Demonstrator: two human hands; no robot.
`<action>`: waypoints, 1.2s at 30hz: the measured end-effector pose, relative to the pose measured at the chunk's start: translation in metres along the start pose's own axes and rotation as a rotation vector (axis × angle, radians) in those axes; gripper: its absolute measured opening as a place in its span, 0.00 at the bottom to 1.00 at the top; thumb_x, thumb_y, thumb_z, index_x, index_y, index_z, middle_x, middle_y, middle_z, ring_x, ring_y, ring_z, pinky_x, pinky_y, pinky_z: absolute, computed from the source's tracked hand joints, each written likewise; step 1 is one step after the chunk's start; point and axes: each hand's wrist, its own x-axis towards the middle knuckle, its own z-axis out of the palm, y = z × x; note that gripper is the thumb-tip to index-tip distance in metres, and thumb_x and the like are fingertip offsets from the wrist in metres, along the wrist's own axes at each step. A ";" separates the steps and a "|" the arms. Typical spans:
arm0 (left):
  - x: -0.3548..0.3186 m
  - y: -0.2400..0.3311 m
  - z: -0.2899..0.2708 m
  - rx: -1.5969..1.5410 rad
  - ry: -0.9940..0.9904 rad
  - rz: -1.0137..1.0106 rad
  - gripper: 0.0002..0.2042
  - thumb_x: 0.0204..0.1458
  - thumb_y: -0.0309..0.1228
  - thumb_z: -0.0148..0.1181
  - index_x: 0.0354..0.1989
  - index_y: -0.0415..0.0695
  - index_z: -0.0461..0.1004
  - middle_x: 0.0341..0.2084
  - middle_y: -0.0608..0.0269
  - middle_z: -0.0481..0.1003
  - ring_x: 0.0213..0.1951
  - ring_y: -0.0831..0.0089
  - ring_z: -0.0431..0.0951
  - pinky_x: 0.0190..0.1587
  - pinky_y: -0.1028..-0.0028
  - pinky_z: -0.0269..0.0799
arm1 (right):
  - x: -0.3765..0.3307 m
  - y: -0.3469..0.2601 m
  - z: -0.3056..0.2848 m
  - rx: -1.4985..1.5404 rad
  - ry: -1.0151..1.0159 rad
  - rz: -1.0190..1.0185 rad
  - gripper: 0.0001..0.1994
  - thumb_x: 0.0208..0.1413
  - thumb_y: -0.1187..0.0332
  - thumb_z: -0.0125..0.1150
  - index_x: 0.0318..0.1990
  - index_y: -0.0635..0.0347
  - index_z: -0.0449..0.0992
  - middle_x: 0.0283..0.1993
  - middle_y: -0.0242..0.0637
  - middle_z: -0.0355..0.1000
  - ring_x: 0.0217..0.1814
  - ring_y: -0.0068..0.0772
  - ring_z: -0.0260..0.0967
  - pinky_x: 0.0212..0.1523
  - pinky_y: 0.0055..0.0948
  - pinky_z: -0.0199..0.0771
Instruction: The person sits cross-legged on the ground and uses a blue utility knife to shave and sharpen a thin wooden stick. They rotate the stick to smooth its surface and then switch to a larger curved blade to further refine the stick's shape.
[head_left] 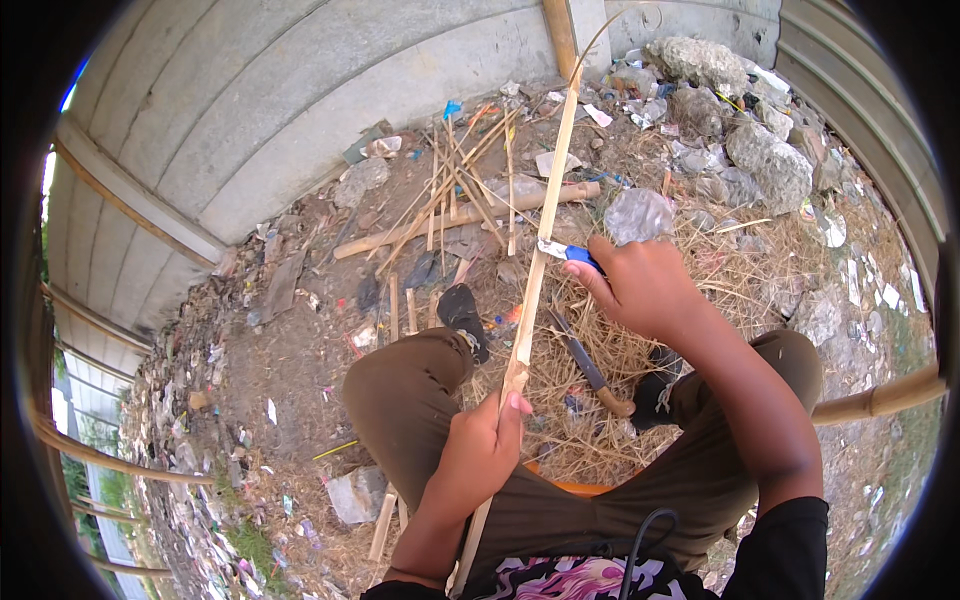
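Largest in our view is the concrete wall (300, 100), curving behind ground strewn with litter and dry straw (590, 450). Rubble chunks (770, 160) lie at the upper right. The bamboo strip (531, 300) rises from the lower edge, past the left forearm, between our knees and up in front of the wall, with a thin curled sliver at its top. Beyond it we see a bamboo pole (375, 242) on the ground, with a pile of thin sticks (455, 168) crossed over it. A machete (585, 365) with a curved wooden handle lies on the straw near our right shoe. Our hands are apart: the left hand (482, 440) is wrapped round the strip just below a knot; the right hand (640, 290) is closed on a blue-handled utility knife (580, 257). Its short blade meets the strip, though whether it bites in we cannot quite tell.
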 end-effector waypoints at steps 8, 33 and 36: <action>-0.001 0.000 0.000 0.014 0.025 0.013 0.16 0.70 0.35 0.45 0.35 0.36 0.75 0.13 0.66 0.69 0.17 0.81 0.68 0.23 0.74 0.64 | -0.009 -0.025 -0.004 -0.018 -0.045 -0.105 0.23 0.65 0.45 0.50 0.32 0.57 0.71 0.15 0.40 0.69 0.16 0.46 0.70 0.18 0.41 0.67; 0.001 -0.005 -0.001 0.122 0.047 0.022 0.13 0.67 0.34 0.49 0.38 0.36 0.74 0.16 0.48 0.72 0.20 0.52 0.76 0.26 0.61 0.68 | -0.027 -0.053 0.012 0.113 -0.128 -0.259 0.24 0.66 0.45 0.51 0.31 0.59 0.69 0.14 0.39 0.68 0.14 0.46 0.69 0.16 0.39 0.68; -0.001 -0.011 0.002 0.260 0.115 0.069 0.13 0.67 0.33 0.50 0.35 0.37 0.74 0.16 0.51 0.73 0.19 0.58 0.76 0.25 0.64 0.69 | -0.024 -0.050 0.013 0.122 -0.090 -0.233 0.24 0.66 0.44 0.48 0.31 0.58 0.69 0.12 0.39 0.66 0.13 0.46 0.68 0.16 0.40 0.67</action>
